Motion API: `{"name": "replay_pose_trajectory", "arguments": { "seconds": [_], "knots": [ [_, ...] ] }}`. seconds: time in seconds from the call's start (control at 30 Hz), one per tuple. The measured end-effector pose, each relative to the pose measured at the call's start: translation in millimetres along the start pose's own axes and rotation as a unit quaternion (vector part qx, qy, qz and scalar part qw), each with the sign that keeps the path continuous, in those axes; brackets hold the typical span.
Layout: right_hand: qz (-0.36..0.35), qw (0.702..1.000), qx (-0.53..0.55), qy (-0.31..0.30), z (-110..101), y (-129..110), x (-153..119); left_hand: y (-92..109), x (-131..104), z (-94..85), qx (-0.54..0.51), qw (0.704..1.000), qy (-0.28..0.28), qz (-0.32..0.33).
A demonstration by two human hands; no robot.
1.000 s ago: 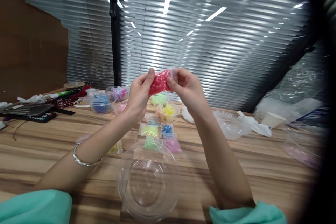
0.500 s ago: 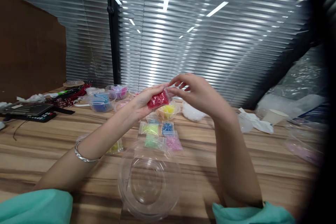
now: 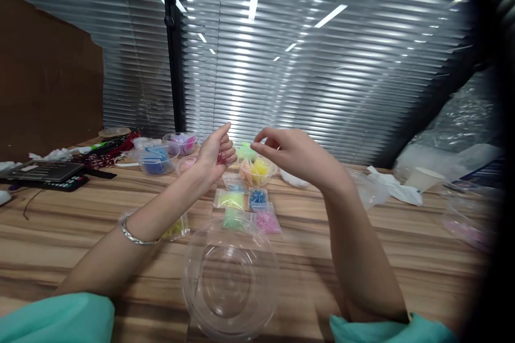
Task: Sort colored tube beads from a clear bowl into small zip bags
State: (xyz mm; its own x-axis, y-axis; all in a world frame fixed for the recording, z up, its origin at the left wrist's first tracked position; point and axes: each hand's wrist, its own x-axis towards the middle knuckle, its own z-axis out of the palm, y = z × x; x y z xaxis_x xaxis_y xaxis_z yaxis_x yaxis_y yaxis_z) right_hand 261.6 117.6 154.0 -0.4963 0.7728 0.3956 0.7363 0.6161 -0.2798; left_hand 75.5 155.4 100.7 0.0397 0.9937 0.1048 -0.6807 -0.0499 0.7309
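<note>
Red plastic packet (image 3: 220,159) mostly hidden inside curled left hand (image 3: 213,154); right hand (image 3: 295,155) narrowly parted. Far: round clear-plastic bowl (image 3: 275,170) of yellow pieces (image 3: 261,166).

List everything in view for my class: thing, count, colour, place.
Table: one, brown, foreground
Clear bowl: one, colourless, front
Small packets: five, lime, green, pink, two blue, beyond bowl
Yellow packet: one, yellow, left of bowl
Filled tubs: five, blue, purple, pink, yellow/orange, green, farther back
Pinkish tub: one, pink, right edge
Clear containers: uncounted, colourless, right
Crumpled pieces: uncounted, white, left and right
Cup: one, pale, right
Plastic: uncounted, clear, far right
Cords: uncounted, red and black, left
Keypad device: one, black, left
Cardboard: one, brown, left
Post: one, black, background
Blinds: uncounted, grey, background
Red packet: one, red, mostly hidden in left hand
Bracelet: one, silver, left arm
Sleeves: two, teal, lower corners
Left hand: one, bare, centre
Right hand: one, bare, centre
</note>
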Motion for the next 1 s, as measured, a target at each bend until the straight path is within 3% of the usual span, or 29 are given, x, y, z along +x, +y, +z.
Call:
{"name": "replay_pose_trajectory", "arguments": {
  "seconds": [0.3, 0.5, 0.73, 0.8, 0.9, 1.0],
  "knots": [
    [-0.012, 0.999, 0.028, -0.01, 12, -3, 3, 4, -7, 1.9, 0.008, 0.999, 0.013, 0.03],
    [-0.033, 0.992, 0.122, 0.022, 19, -9, 5, 6, -4, 4.8, -0.001, 1.0, -0.009, 0.016],
    [-0.018, 0.963, 0.268, -0.035, 43, -7, 17, 1, -7, 8.3, 0.018, 1.0, -0.015, 0.018],
    [-0.015, 0.948, 0.316, -0.022, 57, -10, 22, -1, -9, 11.0, 0.029, 0.998, -0.03, 0.04],
    [-0.019, 0.927, 0.371, 0.047, 77, -17, 29, -6, -14, 16.9, 0.068, 0.989, -0.068, 0.116],
    [-0.021, 0.909, 0.407, 0.09, 86, -25, 29, -8, -22, 22.1, 0.129, 0.97, -0.085, 0.186]
  ]
}}
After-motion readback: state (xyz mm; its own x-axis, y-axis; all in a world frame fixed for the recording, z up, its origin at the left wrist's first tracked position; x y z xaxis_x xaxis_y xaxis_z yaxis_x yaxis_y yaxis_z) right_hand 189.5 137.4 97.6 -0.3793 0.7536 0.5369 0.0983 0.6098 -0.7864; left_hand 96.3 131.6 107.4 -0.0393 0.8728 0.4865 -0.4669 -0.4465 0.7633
